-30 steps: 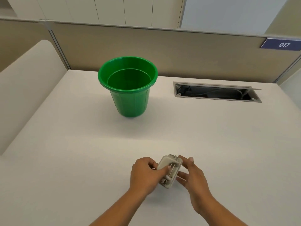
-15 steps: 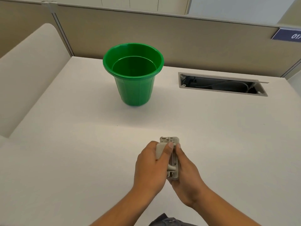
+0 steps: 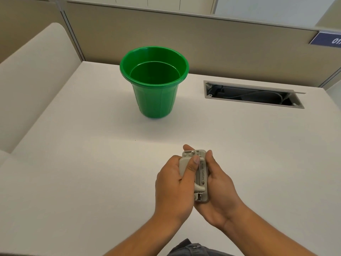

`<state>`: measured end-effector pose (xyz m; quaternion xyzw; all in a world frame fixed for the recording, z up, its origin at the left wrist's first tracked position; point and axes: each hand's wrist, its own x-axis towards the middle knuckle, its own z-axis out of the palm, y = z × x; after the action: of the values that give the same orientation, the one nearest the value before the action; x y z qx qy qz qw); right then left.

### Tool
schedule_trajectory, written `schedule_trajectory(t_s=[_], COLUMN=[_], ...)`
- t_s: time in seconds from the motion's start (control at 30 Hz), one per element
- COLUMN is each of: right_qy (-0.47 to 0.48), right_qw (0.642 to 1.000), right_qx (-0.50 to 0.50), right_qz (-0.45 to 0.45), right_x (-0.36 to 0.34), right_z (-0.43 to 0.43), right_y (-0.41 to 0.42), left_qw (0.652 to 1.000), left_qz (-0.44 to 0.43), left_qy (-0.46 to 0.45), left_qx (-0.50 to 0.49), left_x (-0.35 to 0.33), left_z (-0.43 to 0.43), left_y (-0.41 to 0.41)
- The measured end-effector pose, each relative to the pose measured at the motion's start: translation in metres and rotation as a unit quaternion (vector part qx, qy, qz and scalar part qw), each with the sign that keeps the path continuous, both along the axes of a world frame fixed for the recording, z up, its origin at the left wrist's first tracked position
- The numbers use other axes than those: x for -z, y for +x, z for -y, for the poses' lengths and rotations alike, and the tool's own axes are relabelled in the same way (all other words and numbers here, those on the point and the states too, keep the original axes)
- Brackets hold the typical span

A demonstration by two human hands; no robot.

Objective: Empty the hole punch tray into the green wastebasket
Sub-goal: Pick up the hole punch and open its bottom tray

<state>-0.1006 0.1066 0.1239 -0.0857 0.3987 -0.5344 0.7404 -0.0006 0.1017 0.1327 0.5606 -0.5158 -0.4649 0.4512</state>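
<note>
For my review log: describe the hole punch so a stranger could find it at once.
On the white desk, look nearer than the green wastebasket, where the left hand and right hand meet. Between them is the hole punch: small, beige, the only handheld thing.

Brand name "kangaro" printed lengthwise on side of grey hole punch (image 3: 201, 174), adjacent smaller lettering too small to read, white digits "01" on blue partition sign (image 3: 325, 40), cut off by frame edge

Plain bright green wastebasket (image 3: 154, 85), pale grey hole punch (image 3: 200, 174), off-white desk (image 3: 92, 163), beige partition (image 3: 203, 47)
</note>
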Motion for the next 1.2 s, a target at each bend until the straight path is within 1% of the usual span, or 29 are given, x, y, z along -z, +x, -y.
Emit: schedule_trajectory(t_s=[0.27,0.47,0.53,0.7,0.83,0.9,1.07,1.2], right_qy=[0.026,0.04,0.023,-0.035,-0.114,-0.133,-0.166,-0.166], right_qw=[1.0,0.999,0.999,0.993,0.97,0.959,0.939,0.937], right_qx=[-0.005,-0.005,-0.016,-0.094,-0.185,-0.214,-0.219,-0.229], right_qz=[0.012,0.036,0.02,-0.058,-0.109,-0.132,-0.207,-0.207], right_x=[-0.001,-0.002,-0.004,-0.014,-0.021,-0.024,-0.03,-0.035], right_z=[0.002,0.004,0.005,0.002,-0.005,-0.008,-0.011,-0.011], right_y=[0.002,0.001,-0.001,-0.011,-0.021,-0.024,-0.025,-0.027], left_qw=[1.0,1.0,1.0,0.997,0.996,0.995,0.995,0.995], left_qz=[0.003,-0.011,-0.021,-0.066,-0.075,-0.081,-0.078,-0.082], left_qy=[0.019,0.006,0.003,0.032,0.024,0.029,0.03,0.031], left_qx=[-0.009,-0.004,-0.011,-0.036,-0.048,-0.051,-0.055,-0.055], left_x=[0.0,0.0,-0.002,-0.007,-0.009,-0.008,-0.008,-0.009], left_z=[0.0,-0.001,0.0,0.013,0.021,0.022,0.022,0.022], left_y=[0.003,0.003,0.003,0.007,0.011,0.01,0.006,0.005])
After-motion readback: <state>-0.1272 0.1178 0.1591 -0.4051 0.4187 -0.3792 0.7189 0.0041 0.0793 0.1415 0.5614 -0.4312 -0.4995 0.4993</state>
